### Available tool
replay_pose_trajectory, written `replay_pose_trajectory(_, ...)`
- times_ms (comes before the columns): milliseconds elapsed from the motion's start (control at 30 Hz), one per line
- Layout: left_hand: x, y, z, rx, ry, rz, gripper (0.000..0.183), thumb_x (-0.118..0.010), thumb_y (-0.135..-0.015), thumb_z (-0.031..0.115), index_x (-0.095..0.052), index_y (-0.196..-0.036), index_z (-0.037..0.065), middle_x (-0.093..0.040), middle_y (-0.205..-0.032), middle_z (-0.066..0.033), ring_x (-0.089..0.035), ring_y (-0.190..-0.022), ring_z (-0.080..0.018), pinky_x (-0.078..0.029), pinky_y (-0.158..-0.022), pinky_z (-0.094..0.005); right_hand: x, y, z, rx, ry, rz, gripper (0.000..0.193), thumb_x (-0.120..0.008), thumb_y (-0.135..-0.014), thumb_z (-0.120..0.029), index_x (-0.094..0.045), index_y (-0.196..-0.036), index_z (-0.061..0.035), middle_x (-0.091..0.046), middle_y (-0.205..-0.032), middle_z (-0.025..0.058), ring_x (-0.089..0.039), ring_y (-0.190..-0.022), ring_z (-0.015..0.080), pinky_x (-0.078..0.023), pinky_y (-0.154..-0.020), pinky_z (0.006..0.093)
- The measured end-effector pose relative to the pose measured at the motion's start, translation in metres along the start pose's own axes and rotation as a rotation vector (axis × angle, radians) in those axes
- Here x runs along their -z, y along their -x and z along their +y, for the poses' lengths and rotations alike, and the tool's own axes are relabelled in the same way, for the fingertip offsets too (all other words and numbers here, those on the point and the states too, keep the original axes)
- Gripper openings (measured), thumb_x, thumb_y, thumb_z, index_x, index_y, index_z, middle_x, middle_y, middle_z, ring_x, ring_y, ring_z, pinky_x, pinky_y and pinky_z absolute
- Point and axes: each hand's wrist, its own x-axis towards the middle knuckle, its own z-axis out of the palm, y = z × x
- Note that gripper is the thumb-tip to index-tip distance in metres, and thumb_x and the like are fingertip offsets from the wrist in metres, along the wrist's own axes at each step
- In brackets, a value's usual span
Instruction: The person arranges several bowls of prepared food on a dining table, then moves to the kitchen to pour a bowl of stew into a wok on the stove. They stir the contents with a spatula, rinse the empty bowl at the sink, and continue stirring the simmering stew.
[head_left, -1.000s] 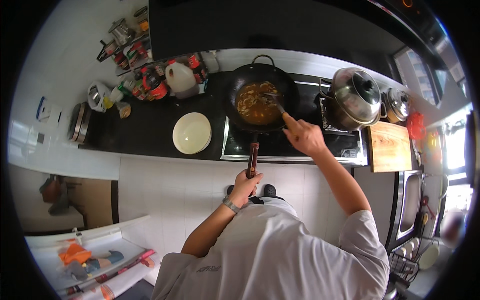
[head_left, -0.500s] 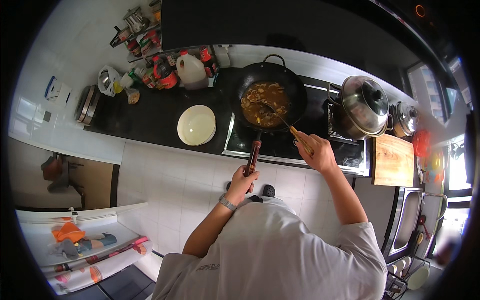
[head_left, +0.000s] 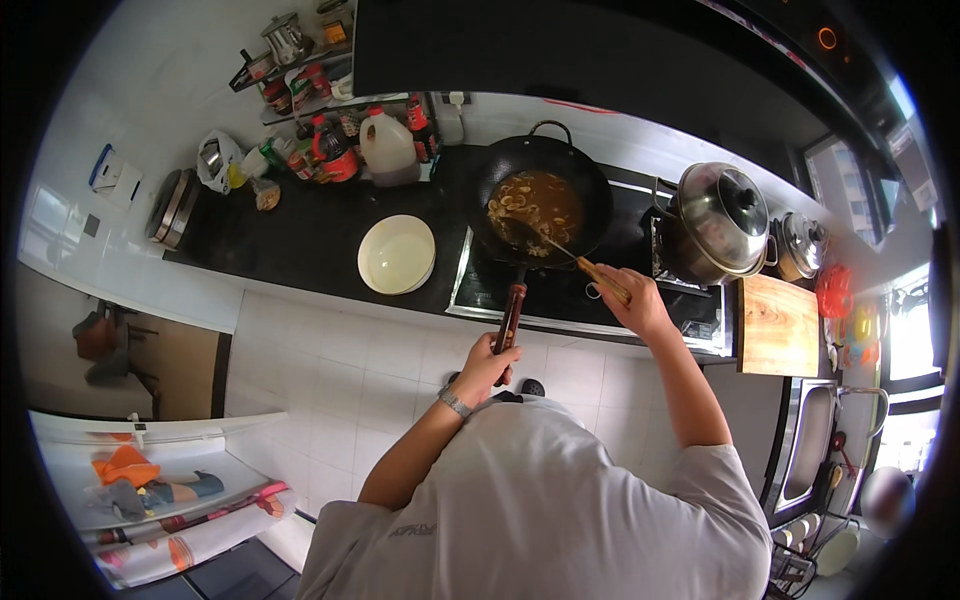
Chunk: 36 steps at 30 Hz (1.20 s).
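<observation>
A black wok [head_left: 594, 200] stands on the stove, holding sliced food in brown sauce [head_left: 550, 205]. My left hand [head_left: 486, 362] is closed round the lower end of the wok's long reddish-brown handle [head_left: 512, 312]. My right hand [head_left: 636, 302] grips the wooden handle of a spatula [head_left: 595, 275], its metal shaft slanting down to the left into the wok. The spatula's head sits in the near left part of the food, partly covered by sauce. To the wok's left, a cream-coloured bowl [head_left: 397, 256] rests on the dark counter with nothing visible in it.
Right of the wok stands a large lidded steel pot [head_left: 712, 230], with a smaller lidded pot [head_left: 800, 243] beyond. A wooden cutting board [head_left: 778, 325] lies nearer, by the sink [head_left: 806, 440]. Behind the bowl stand several bottles and a white jug [head_left: 388, 148].
The spatula's head has moved toward the near left side of the wok, pushing food there. My left hand keeps its hold on the wok handle. The whole view has shifted slightly.
</observation>
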Motion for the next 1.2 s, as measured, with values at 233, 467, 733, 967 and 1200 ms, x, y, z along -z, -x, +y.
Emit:
replay_pose_trajectory(233, 0.006, -0.003, 0.002, 0.022, -0.016, -0.042, 0.035, -0.069, -0.09, 0.013, -0.045, -0.111, 0.0, -0.058, -0.084, -0.007, -0.054, -0.053, -0.0117, -0.044, -0.044, -0.0279, -0.001, -0.013, 0.013, -0.053, 0.059, 0.121, 0.033, -0.073, -0.084, -0.01, -0.066, -0.115, -0.0014, -0.067, -0.085, 0.0175, -0.066, -0.071, 0.0337, -0.053, -0.064, 0.0357)
replay_pose_trajectory(467, 0.007, -0.001, 0.008, 0.021, -0.019, -0.106, 0.027, -0.07, -0.089, 0.014, -0.048, -0.102, 0.003, -0.057, -0.081, -0.0052, -0.054, -0.055, -0.011, -0.043, -0.043, -0.0265, 0.059, -0.015, -0.012, -0.395, -0.268, -0.076, 0.034, -0.068, -0.088, -0.004, -0.065, -0.121, 0.0007, -0.067, -0.089, 0.0089, -0.065, -0.069, 0.0121, -0.053, -0.064, 0.0241)
replay_pose_trajectory(733, 0.01, -0.001, 0.009, 0.012, -0.03, -0.173, 0.027, -0.07, -0.088, 0.016, -0.049, -0.099, 0.004, -0.059, -0.082, -0.0056, -0.054, -0.054, -0.0113, -0.042, -0.043, -0.0268, 0.062, -0.025, -0.033, -0.162, -0.071, -0.258, 0.034, -0.074, -0.084, -0.008, -0.068, -0.117, -0.0017, -0.066, -0.086, 0.0136, -0.061, -0.072, 0.0213, -0.05, -0.067, 0.0316)
replay_pose_trajectory(967, 0.012, -0.007, 0.006, 0.023, -0.006, -0.205, 0.021, -0.066, -0.092, 0.016, -0.051, -0.099, 0.004, -0.058, -0.082, -0.0054, -0.054, -0.052, -0.0116, -0.045, -0.043, -0.0274, 0.013, -0.034, -0.017, -0.049, 0.115, -0.126, 0.036, -0.074, -0.083, -0.009, -0.067, -0.118, -0.0041, -0.062, -0.08, 0.0147, -0.058, -0.067, 0.0293, -0.049, -0.064, 0.035)
replay_pose_trajectory(1200, 0.019, -0.005, 0.007, 0.039, 0.023, -0.254, 0.018, -0.064, -0.094, 0.018, -0.053, -0.097, 0.005, -0.059, -0.082, -0.0057, -0.059, -0.053, -0.0135, -0.046, -0.044, -0.0279, 0.019, -0.032, -0.011, -0.126, 0.072, 0.038, 0.033, -0.072, -0.084, -0.007, -0.067, -0.116, -0.0005, -0.063, -0.081, 0.0137, -0.061, -0.067, 0.0246, -0.049, -0.063, 0.0318)
